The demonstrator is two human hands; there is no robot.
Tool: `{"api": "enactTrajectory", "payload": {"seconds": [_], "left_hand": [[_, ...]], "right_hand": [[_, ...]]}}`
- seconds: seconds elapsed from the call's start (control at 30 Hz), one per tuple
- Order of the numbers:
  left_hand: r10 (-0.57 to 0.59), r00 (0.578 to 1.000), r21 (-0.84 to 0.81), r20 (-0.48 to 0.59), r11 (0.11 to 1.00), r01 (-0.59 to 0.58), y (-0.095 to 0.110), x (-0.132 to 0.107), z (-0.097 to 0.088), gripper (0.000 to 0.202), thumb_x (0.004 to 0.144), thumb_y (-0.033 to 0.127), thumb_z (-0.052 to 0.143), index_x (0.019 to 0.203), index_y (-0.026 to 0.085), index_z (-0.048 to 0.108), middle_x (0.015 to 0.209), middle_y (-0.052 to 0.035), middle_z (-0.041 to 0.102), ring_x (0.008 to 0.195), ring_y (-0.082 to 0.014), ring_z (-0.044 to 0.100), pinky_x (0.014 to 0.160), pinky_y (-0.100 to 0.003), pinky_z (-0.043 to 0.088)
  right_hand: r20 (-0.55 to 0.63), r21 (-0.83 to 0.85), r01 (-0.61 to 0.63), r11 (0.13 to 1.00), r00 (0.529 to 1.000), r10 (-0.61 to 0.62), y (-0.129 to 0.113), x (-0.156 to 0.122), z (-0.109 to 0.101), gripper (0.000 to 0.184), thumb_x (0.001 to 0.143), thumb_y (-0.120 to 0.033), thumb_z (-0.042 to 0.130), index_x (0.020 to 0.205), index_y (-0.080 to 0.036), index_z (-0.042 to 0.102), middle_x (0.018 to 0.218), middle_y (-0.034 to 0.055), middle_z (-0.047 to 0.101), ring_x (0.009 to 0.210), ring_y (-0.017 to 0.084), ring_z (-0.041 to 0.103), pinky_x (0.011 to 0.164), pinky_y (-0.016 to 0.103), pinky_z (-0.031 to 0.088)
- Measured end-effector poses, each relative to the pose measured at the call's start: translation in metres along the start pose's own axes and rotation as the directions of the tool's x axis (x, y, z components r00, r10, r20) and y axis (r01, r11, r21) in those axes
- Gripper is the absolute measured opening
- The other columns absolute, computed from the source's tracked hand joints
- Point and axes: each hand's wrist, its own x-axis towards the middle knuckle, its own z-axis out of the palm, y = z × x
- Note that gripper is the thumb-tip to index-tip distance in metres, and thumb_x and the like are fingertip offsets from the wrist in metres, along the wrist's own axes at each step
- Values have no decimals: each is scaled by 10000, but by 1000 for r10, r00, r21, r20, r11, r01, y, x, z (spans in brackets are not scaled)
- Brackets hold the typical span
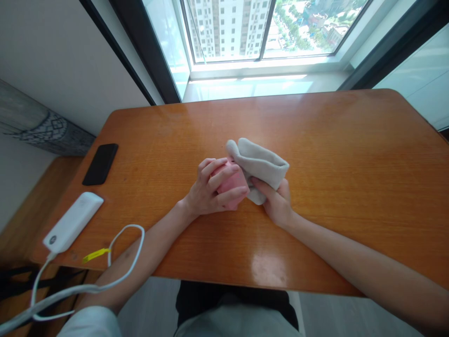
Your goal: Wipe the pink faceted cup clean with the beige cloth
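Note:
Near the middle of the wooden table, my left hand (pixel 214 186) is wrapped over a small pink object (pixel 235 187) with flat sides. My fingers cover much of it, so its exact kind does not show. My right hand (pixel 279 201) grips a folded light grey cloth (pixel 261 161), with the thumb on the near side and the other fingers mostly hidden behind it. The cloth's left part lies against the right side of the pink object.
The brown wooden table (pixel 343 178) reaches back to a window (pixel 261 58). On its left side lie a black phone (pixel 100 164) and a white power bank (pixel 74 222). A white cable (pixel 84 289) with a yellow tag (pixel 96 255) loops across my left forearm.

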Motion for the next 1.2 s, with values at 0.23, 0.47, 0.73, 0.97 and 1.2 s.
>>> {"api": "enactTrajectory", "payload": {"seconds": [0.23, 0.47, 0.73, 0.97, 1.2], "left_hand": [[-33, 993, -173, 115, 984, 52, -6, -2, 2, 960, 867, 533, 905, 1653, 295, 409, 1759, -190, 429, 1570, -376, 507, 1224, -591, 569], [-88, 983, -279, 164, 951, 131, -3, -2, 2, 1016, 780, 613, 923, 1614, 406, 381, 1615, -139, 556, 1467, -390, 593, 1148, -647, 607], [-378, 866, -607, 326, 619, 498, 7, 3, 0, 1100, 803, 631, 887, 1686, 288, 328, 1527, -181, 601, 1295, -354, 699, 1101, -559, 619], [-341, 892, -549, 298, 703, 452, 5, 3, 1, 1156, 854, 752, 856, 1735, 322, 245, 1731, -214, 420, 1647, -450, 435, 1300, -709, 458], [-234, 909, -454, 345, 806, 380, 0, -3, 5, 1310, 827, 534, 993, 1794, 384, 122, 1864, -238, 184, 1700, -453, 376, 1278, -683, 509]], "right_hand": [[232, 49, -192, 980, 957, 176, -8, 11, -4, 249, 779, -419, 931, 894, -222, 830, 817, 4, 753, 700, 172, 637, 646, 288, 539], [341, -59, -161, 985, 924, 172, -13, 13, -5, 182, 700, -263, 887, 825, -222, 762, 748, -17, 688, 650, 146, 569, 593, 268, 497], [429, -122, -16, 992, 901, 67, -19, 9, -1, 152, 798, -249, 828, 765, -208, 685, 665, -20, 627, 576, 127, 534, 539, 260, 474], [292, -71, -117, 991, 947, 133, -17, 12, 1, 197, 738, -290, 916, 868, -222, 784, 772, 4, 741, 689, 167, 631, 637, 287, 573], [154, 197, -354, 914, 932, 328, -21, 24, 9, 255, 590, -284, 937, 759, -234, 752, 728, 7, 770, 639, 183, 678, 601, 288, 593]]}}
